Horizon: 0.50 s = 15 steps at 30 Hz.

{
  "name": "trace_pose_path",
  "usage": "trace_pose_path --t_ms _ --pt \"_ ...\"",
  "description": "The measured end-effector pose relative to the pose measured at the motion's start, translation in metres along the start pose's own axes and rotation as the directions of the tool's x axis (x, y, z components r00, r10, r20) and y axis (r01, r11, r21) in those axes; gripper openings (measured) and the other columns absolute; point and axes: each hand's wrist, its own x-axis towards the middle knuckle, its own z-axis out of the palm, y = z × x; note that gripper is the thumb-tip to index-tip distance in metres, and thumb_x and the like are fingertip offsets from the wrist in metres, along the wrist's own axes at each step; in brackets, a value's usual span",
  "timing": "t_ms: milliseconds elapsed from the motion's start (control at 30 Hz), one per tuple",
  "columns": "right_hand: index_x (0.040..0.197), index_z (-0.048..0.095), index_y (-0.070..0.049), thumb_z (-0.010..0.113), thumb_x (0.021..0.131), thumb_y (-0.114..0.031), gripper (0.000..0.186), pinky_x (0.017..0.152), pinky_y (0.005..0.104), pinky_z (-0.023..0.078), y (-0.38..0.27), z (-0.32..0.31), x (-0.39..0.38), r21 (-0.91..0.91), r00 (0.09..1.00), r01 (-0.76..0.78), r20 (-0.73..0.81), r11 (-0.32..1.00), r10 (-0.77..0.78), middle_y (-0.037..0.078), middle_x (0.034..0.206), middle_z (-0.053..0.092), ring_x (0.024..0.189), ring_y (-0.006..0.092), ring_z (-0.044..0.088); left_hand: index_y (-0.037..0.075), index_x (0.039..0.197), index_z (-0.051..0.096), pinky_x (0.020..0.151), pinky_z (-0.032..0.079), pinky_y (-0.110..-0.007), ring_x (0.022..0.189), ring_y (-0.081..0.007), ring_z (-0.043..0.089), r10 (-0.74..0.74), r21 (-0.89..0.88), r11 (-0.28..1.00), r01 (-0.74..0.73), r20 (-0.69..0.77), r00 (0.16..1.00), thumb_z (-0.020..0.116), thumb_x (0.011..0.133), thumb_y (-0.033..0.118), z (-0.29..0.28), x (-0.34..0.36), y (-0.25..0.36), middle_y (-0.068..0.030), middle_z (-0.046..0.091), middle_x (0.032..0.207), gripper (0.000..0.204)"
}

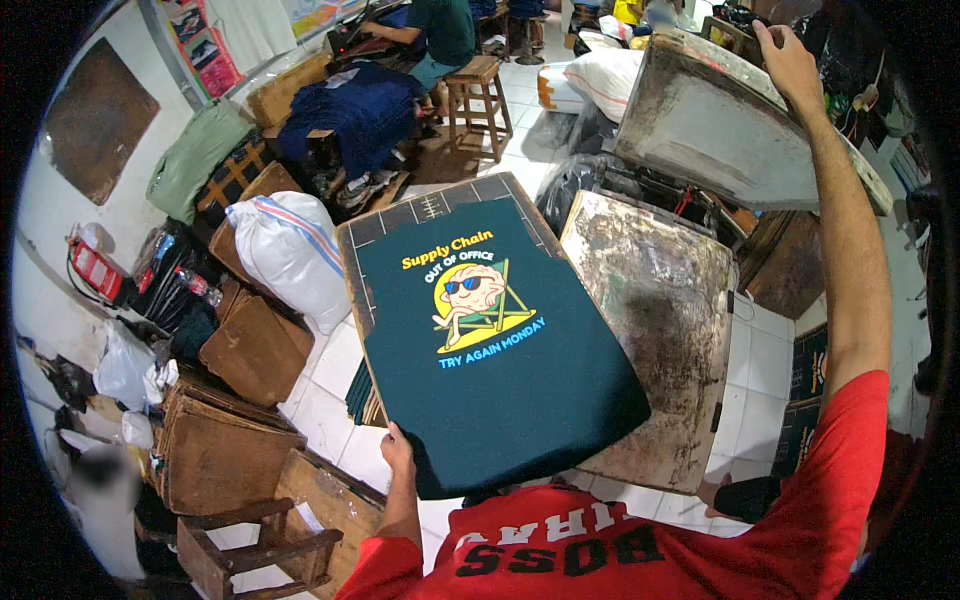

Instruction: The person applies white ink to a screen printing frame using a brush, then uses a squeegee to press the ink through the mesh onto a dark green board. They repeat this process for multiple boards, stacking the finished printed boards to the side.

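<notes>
My left hand point(398, 452) is closed on the near left edge of a flat board point(358, 262) with a dark green T-shirt point(520, 410) stretched over it. A printed cartoon figure in sunglasses on a deck chair, with yellow and blue lettering, faces up on the shirt. The board is tilted and partly overlaps a stained, pale press bed point(665, 340). My right arm reaches up and forward. There my right hand point(790, 68) is closed at the top edge of the raised press lid point(715, 130); the exact part gripped is partly hidden by the fingers.
Stacked brown boards point(225, 450) and a wooden stool point(255, 550) stand at the lower left. A white sack point(285, 255) leans beyond them. Further off, a person point(445, 40) sits near a wooden stool point(478, 100) and piled navy cloth point(350, 115). More printed dark shirts point(805, 375) lie right.
</notes>
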Motion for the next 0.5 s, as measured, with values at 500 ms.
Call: trace_pose_path --t_ms 500 --pt "0.106 0.071 0.000 0.059 0.098 -0.047 0.049 0.094 0.0478 0.053 -0.053 -0.035 -0.047 -0.003 0.995 -0.077 -0.062 0.997 0.077 0.026 0.108 0.072 0.106 0.0426 0.068 -0.009 0.098 0.071 0.077 0.047 -0.056 0.083 -0.0502 0.064 0.315 0.218 0.922 -0.319 0.053 0.948 0.042 0.107 0.054 -0.035 0.068 0.063 -0.0305 0.070 0.089 0.070"
